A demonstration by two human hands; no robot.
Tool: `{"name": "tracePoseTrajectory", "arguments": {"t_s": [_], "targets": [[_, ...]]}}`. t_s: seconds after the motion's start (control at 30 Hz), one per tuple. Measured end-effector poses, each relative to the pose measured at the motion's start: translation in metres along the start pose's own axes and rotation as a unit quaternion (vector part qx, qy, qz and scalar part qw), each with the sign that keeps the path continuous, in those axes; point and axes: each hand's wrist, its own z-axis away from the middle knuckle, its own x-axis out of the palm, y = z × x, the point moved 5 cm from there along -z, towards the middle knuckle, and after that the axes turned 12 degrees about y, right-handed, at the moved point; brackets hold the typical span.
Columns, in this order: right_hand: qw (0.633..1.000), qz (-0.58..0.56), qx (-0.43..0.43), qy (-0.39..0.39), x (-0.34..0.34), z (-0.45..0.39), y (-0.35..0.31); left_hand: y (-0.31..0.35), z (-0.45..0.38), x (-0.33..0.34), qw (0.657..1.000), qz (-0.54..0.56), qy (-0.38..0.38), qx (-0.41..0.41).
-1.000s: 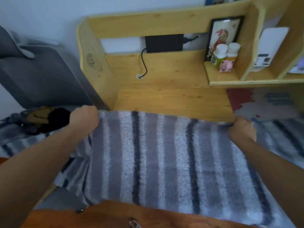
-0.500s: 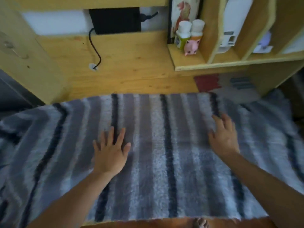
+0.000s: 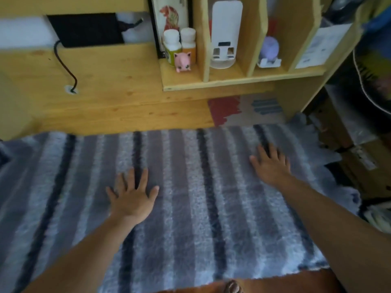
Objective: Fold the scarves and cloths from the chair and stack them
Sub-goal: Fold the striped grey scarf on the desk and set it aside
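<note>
Scarf (image 3: 190,208) spread across desk (image 3: 127,111), mid-frame; left hand (image 3: 132,199) and right hand (image 3: 270,166) flat, fingers splayed, likely smoothing it for folding.

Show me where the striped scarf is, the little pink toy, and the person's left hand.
striped scarf (image 3: 190,208): head view, on its flat middle between the hands.
pink toy (image 3: 183,61): head view, on its body, on the shelf.
left hand (image 3: 133,199): head view, on the back of the hand.
</note>
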Motion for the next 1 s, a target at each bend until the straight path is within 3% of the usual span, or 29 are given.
{"name": "tracePoseTrajectory", "arguments": {"t_s": [0.1,0.3,0.43,0.5,0.57,0.63,0.73,0.8,0.9,0.97,1.0], "targets": [[0.999,0.020,0.029,-0.010,0.014,-0.016,0.026,0.014,0.000,0.009,1.000,-0.005,0.017,-0.011],[0.998,0.044,0.042,0.027,-0.018,-0.051,0.050,0.055,-0.007,-0.003,0.999,-0.001,-0.005,0.045],[0.990,-0.009,-0.098,0.104,-0.014,0.022,-0.028,0.077,-0.009,-0.001,1.000,0.004,0.010,0.022],[0.984,-0.009,-0.168,0.064,0.011,0.069,-0.070,0.093,-0.016,0.000,0.999,0.019,-0.001,0.036],[0.986,0.009,-0.168,0.020,0.029,0.091,-0.094,0.102,-0.019,-0.006,0.995,0.057,-0.027,0.074],[0.990,-0.001,-0.134,0.032,0.020,0.103,-0.124,0.089,-0.012,-0.017,0.983,0.160,-0.022,0.085],[0.964,-0.045,-0.251,0.076,0.003,0.140,-0.208,0.008,0.038,-0.044,0.914,0.380,0.143,0.022],[0.935,-0.081,-0.338,0.065,0.007,0.177,-0.274,-0.086,0.090,-0.047,0.854,0.450,0.255,-0.056],[0.918,-0.094,-0.386,-0.001,0.023,0.227,-0.361,-0.261,0.170,-0.015,0.774,0.446,0.309,-0.326],[0.906,-0.080,-0.415,-0.020,0.043,0.251,-0.408,-0.365,0.213,0.009,0.677,0.449,0.313,-0.492],[0.900,-0.070,-0.428,-0.037,0.053,0.263,-0.429,-0.401,0.223,0.022,0.637,0.476,0.287,-0.535]]}}
